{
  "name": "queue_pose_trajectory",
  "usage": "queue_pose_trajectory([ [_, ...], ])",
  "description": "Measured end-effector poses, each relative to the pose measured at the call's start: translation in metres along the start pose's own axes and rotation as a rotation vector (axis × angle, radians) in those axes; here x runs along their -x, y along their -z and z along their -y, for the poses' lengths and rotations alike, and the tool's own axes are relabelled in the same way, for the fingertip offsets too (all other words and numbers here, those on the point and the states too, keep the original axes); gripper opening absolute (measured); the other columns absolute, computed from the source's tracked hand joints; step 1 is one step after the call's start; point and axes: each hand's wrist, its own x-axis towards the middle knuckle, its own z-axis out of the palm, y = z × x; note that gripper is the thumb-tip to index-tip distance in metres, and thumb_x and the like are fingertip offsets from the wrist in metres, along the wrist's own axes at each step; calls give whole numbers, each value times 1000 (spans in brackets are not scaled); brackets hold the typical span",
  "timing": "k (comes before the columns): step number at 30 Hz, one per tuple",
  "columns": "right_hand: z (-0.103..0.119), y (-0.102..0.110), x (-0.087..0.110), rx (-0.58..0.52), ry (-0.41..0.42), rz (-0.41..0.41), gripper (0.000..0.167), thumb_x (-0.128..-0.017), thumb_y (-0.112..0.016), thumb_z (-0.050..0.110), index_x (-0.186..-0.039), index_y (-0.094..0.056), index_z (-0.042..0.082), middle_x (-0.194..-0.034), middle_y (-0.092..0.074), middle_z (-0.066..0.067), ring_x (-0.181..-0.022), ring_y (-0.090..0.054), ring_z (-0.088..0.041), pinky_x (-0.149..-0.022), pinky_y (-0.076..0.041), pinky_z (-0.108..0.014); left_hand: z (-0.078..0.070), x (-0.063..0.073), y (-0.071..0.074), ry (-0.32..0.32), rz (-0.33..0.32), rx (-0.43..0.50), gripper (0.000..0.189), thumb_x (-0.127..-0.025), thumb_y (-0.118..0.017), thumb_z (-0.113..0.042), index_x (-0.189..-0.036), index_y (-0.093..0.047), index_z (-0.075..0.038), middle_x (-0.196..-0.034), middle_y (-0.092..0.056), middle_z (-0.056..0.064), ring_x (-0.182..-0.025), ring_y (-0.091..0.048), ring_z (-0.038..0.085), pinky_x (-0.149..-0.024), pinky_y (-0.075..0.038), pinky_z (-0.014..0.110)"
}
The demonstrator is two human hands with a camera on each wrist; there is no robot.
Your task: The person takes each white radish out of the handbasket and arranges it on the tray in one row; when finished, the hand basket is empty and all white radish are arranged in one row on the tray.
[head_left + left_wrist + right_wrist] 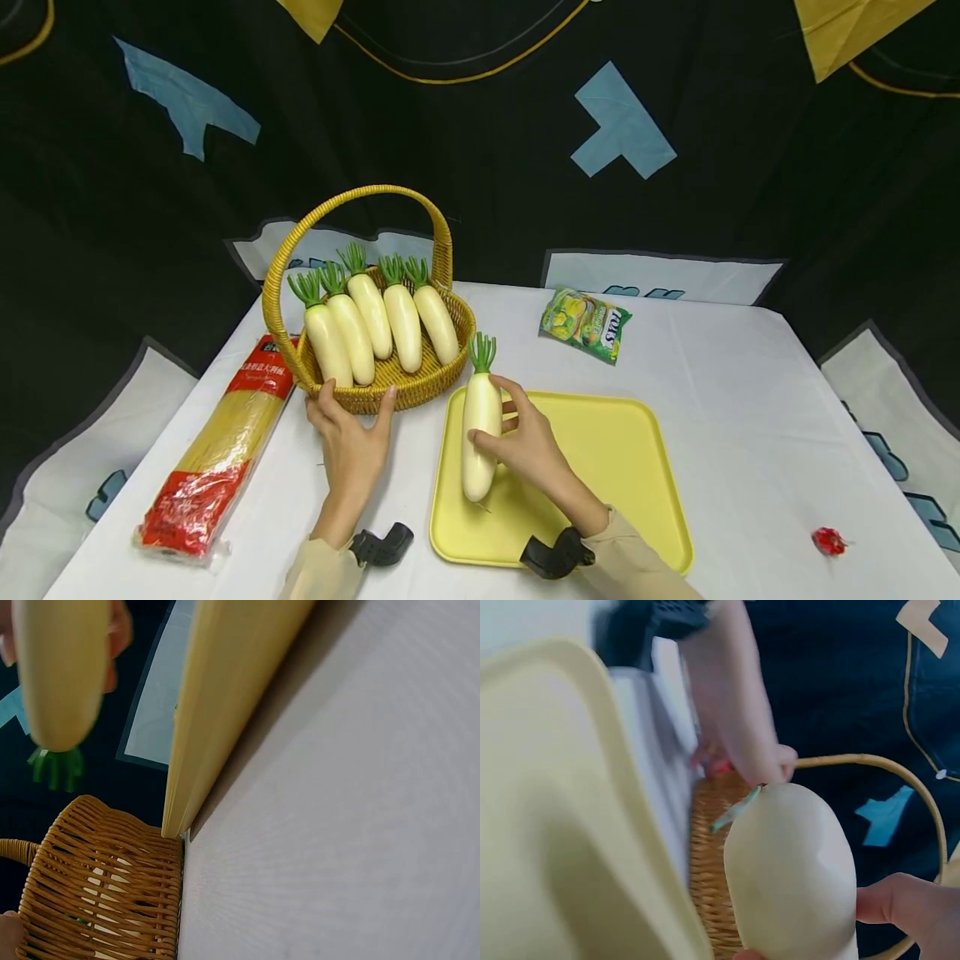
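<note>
Five smooth white radishes with green stalk tufts (403, 327) lie in the oval golden-brown wicker basket with a hooped handle (408, 396); judged from this layout, only the sixth, a long white radish with a green top (482, 404), is left to set down. It is raised over the left part of the rounded-corner yellow tray (600, 467), pinched between the thumb and fingers of the right hand (528, 437). The left hand (351, 442), thumb and fingers spread wide, touches the basket's near side.
</note>
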Motion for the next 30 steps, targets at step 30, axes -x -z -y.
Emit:
queue_pose_trajectory([
  [30,-24,-36,21,137,27,101,77,-77,-68,35,-140,-31,10,-101,-49,-15,-78,-50,-15,-59,-46,-24,2,-1,-1,4,-6,-8,91,-77,-54,-64,-140,-10,-15,-144,-2,31,-114,-38,52,-79,-39,58],
])
